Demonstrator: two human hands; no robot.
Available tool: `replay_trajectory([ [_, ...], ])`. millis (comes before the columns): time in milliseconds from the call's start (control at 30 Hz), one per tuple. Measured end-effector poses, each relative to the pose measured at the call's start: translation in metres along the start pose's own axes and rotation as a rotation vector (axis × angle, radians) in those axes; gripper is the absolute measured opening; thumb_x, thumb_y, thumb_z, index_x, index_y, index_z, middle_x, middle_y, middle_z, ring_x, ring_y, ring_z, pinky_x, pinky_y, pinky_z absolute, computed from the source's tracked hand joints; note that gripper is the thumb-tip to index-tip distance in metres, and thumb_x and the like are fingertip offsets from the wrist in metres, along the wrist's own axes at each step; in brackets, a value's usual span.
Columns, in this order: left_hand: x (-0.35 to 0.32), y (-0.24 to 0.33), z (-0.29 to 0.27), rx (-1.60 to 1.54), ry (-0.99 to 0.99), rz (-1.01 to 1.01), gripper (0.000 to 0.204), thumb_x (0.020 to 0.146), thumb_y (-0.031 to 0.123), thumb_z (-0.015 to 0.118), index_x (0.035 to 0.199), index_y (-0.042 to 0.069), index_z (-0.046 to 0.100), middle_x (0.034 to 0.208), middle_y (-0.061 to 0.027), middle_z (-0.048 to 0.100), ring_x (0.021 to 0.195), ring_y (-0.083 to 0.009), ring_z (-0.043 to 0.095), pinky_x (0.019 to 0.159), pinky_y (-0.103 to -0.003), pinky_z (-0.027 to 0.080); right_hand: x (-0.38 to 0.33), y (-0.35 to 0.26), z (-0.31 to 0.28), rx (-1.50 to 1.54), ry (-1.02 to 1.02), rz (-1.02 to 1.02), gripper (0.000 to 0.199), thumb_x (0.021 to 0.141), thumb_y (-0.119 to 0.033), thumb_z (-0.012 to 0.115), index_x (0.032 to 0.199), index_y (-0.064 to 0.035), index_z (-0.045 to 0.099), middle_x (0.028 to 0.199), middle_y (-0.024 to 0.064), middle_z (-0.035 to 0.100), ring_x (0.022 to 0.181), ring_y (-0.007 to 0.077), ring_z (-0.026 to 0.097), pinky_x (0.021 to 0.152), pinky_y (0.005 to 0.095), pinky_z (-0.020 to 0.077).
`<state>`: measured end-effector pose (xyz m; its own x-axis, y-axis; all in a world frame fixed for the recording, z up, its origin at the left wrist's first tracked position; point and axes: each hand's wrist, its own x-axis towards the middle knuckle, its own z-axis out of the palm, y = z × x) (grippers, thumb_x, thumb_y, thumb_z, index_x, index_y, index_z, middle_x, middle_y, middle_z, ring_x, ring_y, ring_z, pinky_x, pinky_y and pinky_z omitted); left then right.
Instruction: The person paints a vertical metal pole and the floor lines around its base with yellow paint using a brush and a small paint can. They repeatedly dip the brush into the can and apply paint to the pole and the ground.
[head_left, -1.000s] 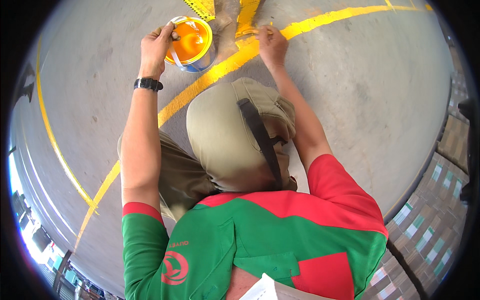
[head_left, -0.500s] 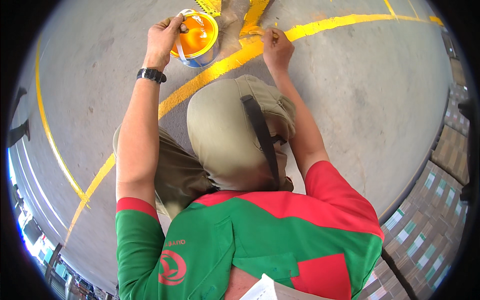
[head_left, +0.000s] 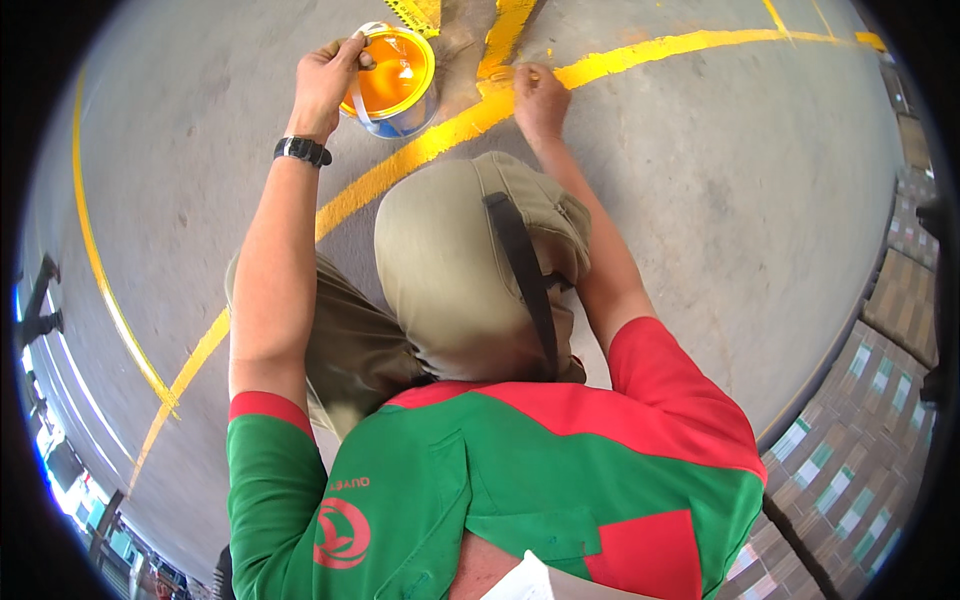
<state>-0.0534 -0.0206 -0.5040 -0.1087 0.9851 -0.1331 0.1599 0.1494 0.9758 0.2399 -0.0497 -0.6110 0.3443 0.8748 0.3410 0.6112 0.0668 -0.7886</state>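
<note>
My left hand (head_left: 326, 82), with a dark watch on its wrist, is closed on the rim and white handle of a paint bucket (head_left: 411, 118). The bucket stands on the concrete floor, its inside coated with orange-yellow paint. To its right, my right hand (head_left: 541, 102) is closed around a paintbrush (head_left: 497, 73), mostly hidden by the fingers. The brush's yellow end is low over the junction of two painted lines, blending with their colour. A wide yellow line (head_left: 440, 140) runs below the bucket and past my right hand.
A yellow perforated piece (head_left: 418, 14) lies just beyond the bucket. Another yellow strip (head_left: 507, 35) runs away from the junction. Stacked bundles (head_left: 850, 460) line the right edge. At the far left, a person's legs (head_left: 40, 300) show on the floor.
My right hand has shifted slightly left and down with the paintbrush, and the brush is less visible. My left hand keeps its hold on the bucket. The legs at far left have moved.
</note>
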Motion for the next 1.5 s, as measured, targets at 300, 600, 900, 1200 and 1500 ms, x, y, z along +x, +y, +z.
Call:
replay_trajectory([
  [300,-0.001,0.006,-0.001,-0.058,-0.029,-0.035,0.029,0.102,0.029,0.066,0.106,0.001,0.074,0.083,0.0002,0.070,0.073,-0.0072,0.057,0.071,-0.023,0.044,0.035,-0.089,-0.056,0.417,0.173,-0.149,0.019,0.101,-0.017,0.066,0.099,0.0010,0.072,0.074,0.0099,0.075,0.066,0.0107,0.071,0.058,0.0240,0.0530],
  [600,-0.003,0.010,-0.002,-0.068,-0.008,-0.044,0.030,0.101,0.025,0.066,0.103,-0.004,0.074,0.081,-0.0018,0.070,0.076,-0.0096,0.061,0.074,-0.024,0.049,0.012,-0.152,-0.130,0.155,0.067,-0.283,0.020,0.103,-0.015,0.064,0.112,0.0007,0.072,0.082,0.0093,0.076,0.074,0.0114,0.073,0.064,0.0222,0.0550],
  [900,0.001,0.001,-0.007,-0.041,0.033,-0.044,0.035,0.100,0.029,0.065,0.104,-0.005,0.075,0.081,-0.0030,0.071,0.075,-0.0110,0.062,0.075,-0.025,0.050,0.020,-0.108,-0.114,-0.098,-0.183,-0.645,0.020,0.094,-0.007,0.070,0.115,-0.0040,0.071,0.092,0.0133,0.074,0.077,0.0238,0.072,0.068,0.0338,0.0564],
  [1200,0.002,-0.003,-0.005,0.046,0.082,-0.002,0.037,0.100,0.032,0.065,0.104,-0.003,0.075,0.082,-0.0033,0.071,0.076,-0.0106,0.062,0.075,-0.026,0.050,0.036,-0.164,-0.113,-0.431,-0.171,-0.926,0.015,0.093,-0.012,0.070,0.106,-0.0066,0.068,0.083,0.0109,0.068,0.076,0.0308,0.064,0.068,0.0398,0.0539],
  [1500,0.006,-0.001,-0.009,0.005,0.063,-0.053,0.035,0.098,0.029,0.065,0.101,-0.005,0.074,0.080,-0.0036,0.069,0.074,-0.0118,0.063,0.073,-0.027,0.051,0.034,-0.194,-0.110,-0.462,-0.223,-0.945,0.020,0.091,-0.007,0.072,0.111,-0.0094,0.072,0.092,0.0094,0.073,0.079,0.0273,0.066,0.072,0.0396,0.0548],
])
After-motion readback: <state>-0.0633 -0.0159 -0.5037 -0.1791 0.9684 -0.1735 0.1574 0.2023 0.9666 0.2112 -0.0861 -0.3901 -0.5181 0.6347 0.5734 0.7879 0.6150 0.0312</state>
